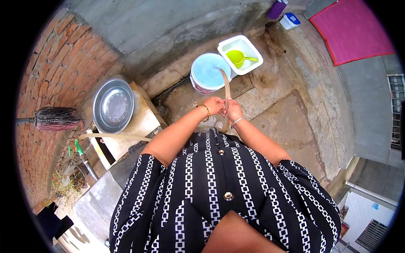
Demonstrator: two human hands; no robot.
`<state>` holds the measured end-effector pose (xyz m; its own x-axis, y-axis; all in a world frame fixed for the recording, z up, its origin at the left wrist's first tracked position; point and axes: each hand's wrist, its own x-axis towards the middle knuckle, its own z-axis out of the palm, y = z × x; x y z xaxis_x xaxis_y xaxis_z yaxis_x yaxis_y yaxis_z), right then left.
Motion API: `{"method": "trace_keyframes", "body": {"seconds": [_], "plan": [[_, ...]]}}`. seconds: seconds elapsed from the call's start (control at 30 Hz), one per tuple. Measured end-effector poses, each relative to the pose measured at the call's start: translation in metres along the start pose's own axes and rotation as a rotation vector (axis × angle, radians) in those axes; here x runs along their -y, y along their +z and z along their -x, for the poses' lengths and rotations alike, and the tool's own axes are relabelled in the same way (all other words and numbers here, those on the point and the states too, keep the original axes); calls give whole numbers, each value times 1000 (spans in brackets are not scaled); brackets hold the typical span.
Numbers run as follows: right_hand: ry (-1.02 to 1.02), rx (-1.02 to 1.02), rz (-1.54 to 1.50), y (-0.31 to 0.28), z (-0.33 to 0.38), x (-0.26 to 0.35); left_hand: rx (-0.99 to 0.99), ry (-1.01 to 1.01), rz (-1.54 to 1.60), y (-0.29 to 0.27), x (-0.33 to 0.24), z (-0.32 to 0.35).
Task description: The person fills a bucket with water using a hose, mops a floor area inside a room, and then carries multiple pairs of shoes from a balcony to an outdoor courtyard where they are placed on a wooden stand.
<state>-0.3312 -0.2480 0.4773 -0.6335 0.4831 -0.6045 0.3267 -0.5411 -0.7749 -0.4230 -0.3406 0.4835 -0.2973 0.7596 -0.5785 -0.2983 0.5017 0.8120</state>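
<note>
One grey wall [164, 29] is faced by a broad paved floor [289, 122], on which a white bucket [201, 88] is set just beside a white tub [247, 47]. The bucket's water [206, 69] appears to lie high. Above its right side the hose [228, 86] is aimed; it is clasped by the right hand [234, 111]. The fingers of the left hand [214, 105] are gathered next to the hose, though whether they are clamped on it cannot be told. Spilling would best be avoided by the mouth being held low, well inside the rim. Ample room is offered by paving to the right; sideways swings there are limited first by the tub's edge, then by the green ladle's handle [252, 59].
</note>
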Motion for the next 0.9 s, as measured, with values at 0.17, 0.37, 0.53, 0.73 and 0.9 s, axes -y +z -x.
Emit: {"method": "trace_keyframes", "body": {"seconds": [0.17,0.37,0.53,0.73,0.9], "plan": [[8,-3,-10,1,-2,0,9,0,31,-2,2,-4],[18,-8,-15,2,-1,3,10,0,12,-3,-1,-4],[3,4,11,3,-6,2,10,24,27,-6,4,-8],[66,14,24,-2,-12,4,-8,28,14,-7,-2,-8],[27,-48,-19,-11,-14,14,19,0,23,3,-11,-18]]}}
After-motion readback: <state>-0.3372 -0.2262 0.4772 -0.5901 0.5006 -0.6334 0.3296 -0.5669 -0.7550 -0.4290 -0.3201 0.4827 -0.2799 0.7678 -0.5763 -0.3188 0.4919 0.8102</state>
